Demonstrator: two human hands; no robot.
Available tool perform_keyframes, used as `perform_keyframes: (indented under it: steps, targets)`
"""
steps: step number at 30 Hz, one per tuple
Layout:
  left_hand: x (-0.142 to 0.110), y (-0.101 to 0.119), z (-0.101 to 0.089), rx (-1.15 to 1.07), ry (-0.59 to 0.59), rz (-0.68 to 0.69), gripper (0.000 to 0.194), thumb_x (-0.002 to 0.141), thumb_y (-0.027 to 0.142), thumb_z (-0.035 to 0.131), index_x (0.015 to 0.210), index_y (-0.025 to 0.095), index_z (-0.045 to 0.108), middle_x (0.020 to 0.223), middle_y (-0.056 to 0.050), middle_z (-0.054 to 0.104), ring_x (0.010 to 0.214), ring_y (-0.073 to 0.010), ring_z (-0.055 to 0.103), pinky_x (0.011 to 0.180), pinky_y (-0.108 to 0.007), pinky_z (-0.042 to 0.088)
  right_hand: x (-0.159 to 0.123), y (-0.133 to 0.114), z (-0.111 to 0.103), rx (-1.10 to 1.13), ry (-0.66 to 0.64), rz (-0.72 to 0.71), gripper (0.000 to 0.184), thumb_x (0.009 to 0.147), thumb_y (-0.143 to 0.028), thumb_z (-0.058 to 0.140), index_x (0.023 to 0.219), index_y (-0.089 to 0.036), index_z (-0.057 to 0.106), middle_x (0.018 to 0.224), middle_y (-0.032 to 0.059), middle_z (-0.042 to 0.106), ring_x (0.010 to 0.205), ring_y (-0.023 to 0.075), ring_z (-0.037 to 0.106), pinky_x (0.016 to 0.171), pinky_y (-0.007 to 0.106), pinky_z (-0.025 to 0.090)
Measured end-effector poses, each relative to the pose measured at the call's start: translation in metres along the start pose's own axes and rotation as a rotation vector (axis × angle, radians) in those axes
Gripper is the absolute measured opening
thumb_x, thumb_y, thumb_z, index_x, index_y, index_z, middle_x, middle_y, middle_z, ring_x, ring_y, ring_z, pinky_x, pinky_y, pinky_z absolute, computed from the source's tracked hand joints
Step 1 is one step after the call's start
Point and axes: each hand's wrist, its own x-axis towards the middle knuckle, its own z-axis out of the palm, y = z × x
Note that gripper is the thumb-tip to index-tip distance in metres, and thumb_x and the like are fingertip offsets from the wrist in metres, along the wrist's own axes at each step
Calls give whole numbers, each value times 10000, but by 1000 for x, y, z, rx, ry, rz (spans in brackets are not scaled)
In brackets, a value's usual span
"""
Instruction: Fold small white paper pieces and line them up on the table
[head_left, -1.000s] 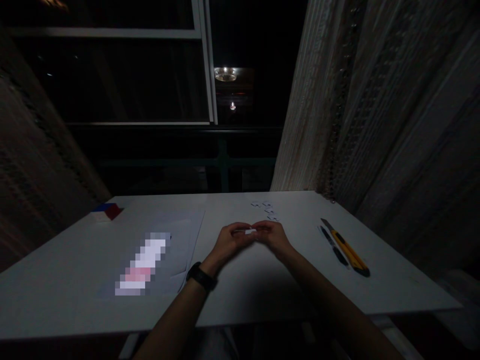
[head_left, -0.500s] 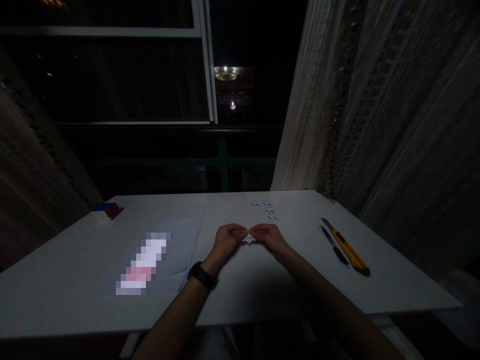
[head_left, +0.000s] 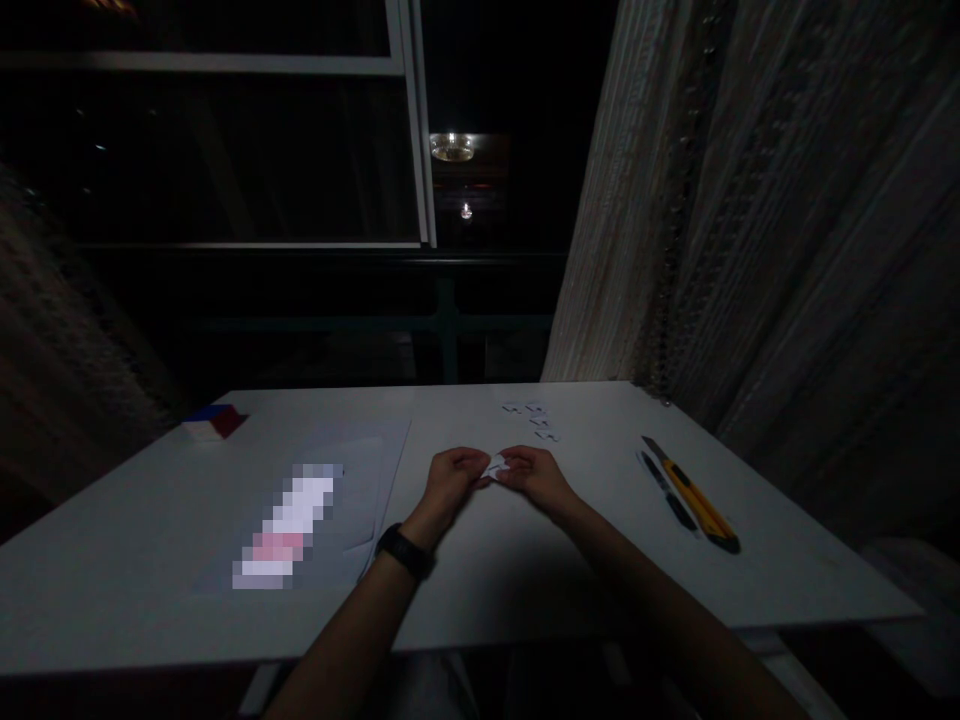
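A small piece of white paper [head_left: 496, 466], with dark marks or fold lines on it, is pinched between both hands above the middle of the table. My left hand [head_left: 452, 477], with a dark band on its wrist, is closed on the paper's left side. On the other side my right hand [head_left: 535, 474] grips it with bent fingers. Beyond the hands, several small paper pieces [head_left: 541, 423] with dark marks lie on the table. The fingers partly cover the held paper, so its exact shape is unclear.
Left on the white table [head_left: 480, 590] lie paper sheets [head_left: 364, 480], partly blurred out. A red, blue and white block [head_left: 214, 422] sits at the far left. To the right rest a yellow utility knife [head_left: 694, 498] and a black pen [head_left: 673, 497]. Curtains [head_left: 622, 200] hang behind.
The held paper has turned and now shows more of its white face between the fingertips. My fingers have shifted slightly around it; the things on the table have stayed put.
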Motion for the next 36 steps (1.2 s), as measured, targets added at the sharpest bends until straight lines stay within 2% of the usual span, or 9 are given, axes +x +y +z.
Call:
perform_keyframes:
  steps: [6,13,19,23,30,33,36]
  targets:
    - [1,-1,2,-18,-3,32,255,525,229,736,717,86,648,638,-55,635,593,-131,592,614,-264,496,-1,-2,-1,102,44,10,346,447,-221,742,760,-136,623,603,8,629,536,126,565,543,251,421]
    - [5,-4,1,152,98,113,221,516,240,730,668,95,661,569,-52,630,494,-115,550,499,-228,436,-7,-11,-1,106,-97,-1,461,460,-219,744,896,-188,597,655,-19,610,557,111,556,504,216,397]
    - [5,-5,1,206,42,110,198,492,216,726,638,102,658,562,-55,636,502,-126,557,502,-230,419,-3,-2,4,-53,-24,-88,326,514,-281,726,791,-140,625,542,-40,526,493,80,475,482,213,353]
    - [0,0,4,175,39,85,181,484,197,716,623,105,646,525,-28,612,470,-103,527,467,-207,383,-2,-4,1,-121,-58,-130,313,520,-267,720,794,-138,643,509,-59,473,451,56,402,446,198,309]
    - [-1,2,4,240,-3,176,179,516,190,670,668,114,613,475,19,550,428,-79,471,431,-186,340,-3,-3,1,-144,-64,-180,308,548,-294,701,820,-160,651,493,-74,408,443,57,363,439,199,299]
    - [-1,4,1,356,48,233,189,527,220,661,676,131,586,468,33,536,423,-84,463,432,-189,330,-4,-2,3,-227,-32,-198,299,564,-294,688,828,-160,653,532,-55,456,481,74,400,471,211,327]
    - [-5,6,0,590,78,321,157,549,243,649,654,159,567,479,50,528,449,-86,465,457,-190,323,-6,-4,4,-416,-42,-221,287,550,-255,694,823,-170,666,573,-36,509,522,89,421,496,215,338]
